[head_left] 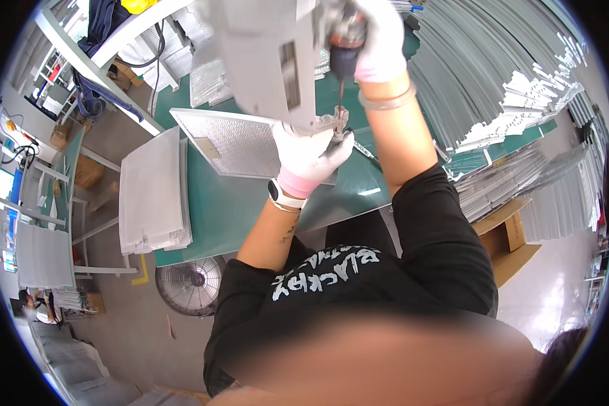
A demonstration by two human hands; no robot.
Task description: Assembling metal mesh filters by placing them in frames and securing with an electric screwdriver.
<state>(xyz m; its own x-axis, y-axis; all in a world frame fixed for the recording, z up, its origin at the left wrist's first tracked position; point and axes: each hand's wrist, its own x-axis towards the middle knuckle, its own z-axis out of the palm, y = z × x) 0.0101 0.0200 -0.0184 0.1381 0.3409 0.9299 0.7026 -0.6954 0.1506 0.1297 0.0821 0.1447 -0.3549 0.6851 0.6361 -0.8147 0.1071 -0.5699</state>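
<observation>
1. Nearest, the left hand, in a white glove, has its fingers closed on a small metal latch at the edge of a mesh filter panel that lies flat on the green tabletop.
2. Just above it the right hand, also gloved, has its fingers wrapped around a powered driver held upright, its bit down on the latch. By my reading the latch is mid-fastening, not yet finished.
3. A grey sheet-metal piece looms close to the camera and hides part of the panel's far edge.
4. To the left, a stack of flat grey panels overhangs the tabletop's near-left edge; whether these are finished or waiting I cannot tell.
5. To the right and beyond, long grey metal strips are piled thickly, crowding the right forearm; open room is only the bare green strip in front of the panel.
6. Below the near edge, a fan stands on the floor.
</observation>
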